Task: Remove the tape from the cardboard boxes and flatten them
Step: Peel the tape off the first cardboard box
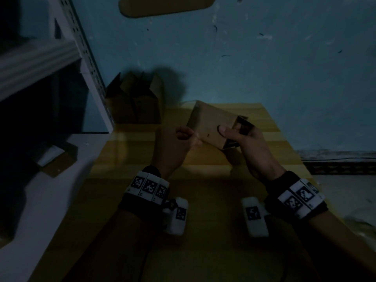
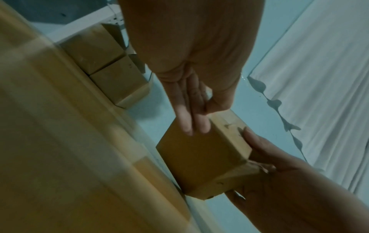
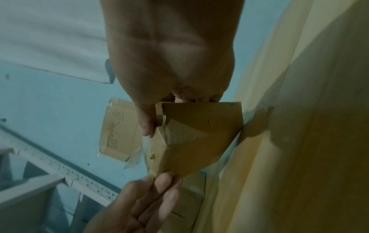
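A small brown cardboard box (image 1: 209,127) is held tilted above the yellow table (image 1: 203,210). My left hand (image 1: 192,137) pinches its near left corner; in the left wrist view its fingers (image 2: 189,119) lie along the box (image 2: 199,157). My right hand (image 1: 234,130) grips the right end, thumb on the top face and fingers inside the open end. In the right wrist view a loose strip of clear tape (image 3: 135,157) hangs off the box (image 3: 195,141), close to my left hand (image 3: 157,186).
Open cardboard boxes (image 1: 134,100) stand at the table's back left, beside a white metal rack (image 1: 85,53). A flattened piece of cardboard (image 1: 164,6) lies on the blue surface beyond. A small labelled box (image 1: 57,157) sits on the white ledge at left.
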